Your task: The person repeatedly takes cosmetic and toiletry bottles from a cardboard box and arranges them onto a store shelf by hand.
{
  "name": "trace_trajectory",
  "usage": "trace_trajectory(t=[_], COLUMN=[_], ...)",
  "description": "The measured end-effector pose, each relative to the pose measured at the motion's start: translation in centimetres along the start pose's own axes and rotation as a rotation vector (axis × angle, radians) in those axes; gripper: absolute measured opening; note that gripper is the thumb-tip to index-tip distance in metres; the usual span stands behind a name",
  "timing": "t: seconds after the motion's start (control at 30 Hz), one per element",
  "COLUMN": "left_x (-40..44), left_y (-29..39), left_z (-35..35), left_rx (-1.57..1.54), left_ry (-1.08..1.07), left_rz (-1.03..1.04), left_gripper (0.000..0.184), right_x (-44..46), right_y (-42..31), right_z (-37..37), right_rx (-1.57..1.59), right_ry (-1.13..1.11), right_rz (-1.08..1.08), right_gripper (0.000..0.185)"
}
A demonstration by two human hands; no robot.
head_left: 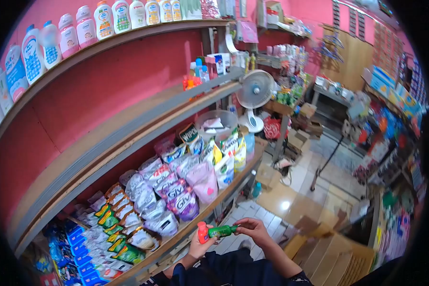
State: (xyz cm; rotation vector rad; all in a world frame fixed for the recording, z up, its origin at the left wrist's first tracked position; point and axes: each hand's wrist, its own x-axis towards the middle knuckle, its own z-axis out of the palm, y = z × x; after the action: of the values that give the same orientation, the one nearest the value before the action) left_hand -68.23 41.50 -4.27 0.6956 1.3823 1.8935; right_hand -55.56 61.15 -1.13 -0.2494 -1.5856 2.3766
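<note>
In the head view, my left hand is closed around a small orange-red bottle, held upright. A green bottle lies sideways against it, its base end near my left fingers. My right hand is closed on the dark, narrow end of the green bottle, thumb and fingers pinching it. Both bottles are held in front of my body, just off the edge of the lower shelf. The labels are too small to read. Whether my left fingers also grip the green bottle I cannot tell.
Pouches stand in rows on the lower shelf to the left. Bottles line the top shelf. A white fan stands at the shelf end. Cardboard lies on the floor at right, and a goods rack stands beyond.
</note>
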Motion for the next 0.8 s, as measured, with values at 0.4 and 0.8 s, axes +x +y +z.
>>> trace_trajectory(t=[0.4, 0.8], left_x=[14.9, 22.4], left_y=[1.7, 5.4], left_z=[4.7, 1.8], left_rx=[-0.054, -0.082], left_ry=[0.351, 0.416], left_rz=[0.123, 0.222], left_gripper=[0.045, 0.041], right_x=[18.8, 30.1], right_y=[-8.4, -9.3], right_z=[-9.6, -9.4], right_rx=[-0.037, -0.032], right_ry=[-0.364, -0.491], right_rz=[0.171, 0.054], right_gripper=[0.022, 0.019])
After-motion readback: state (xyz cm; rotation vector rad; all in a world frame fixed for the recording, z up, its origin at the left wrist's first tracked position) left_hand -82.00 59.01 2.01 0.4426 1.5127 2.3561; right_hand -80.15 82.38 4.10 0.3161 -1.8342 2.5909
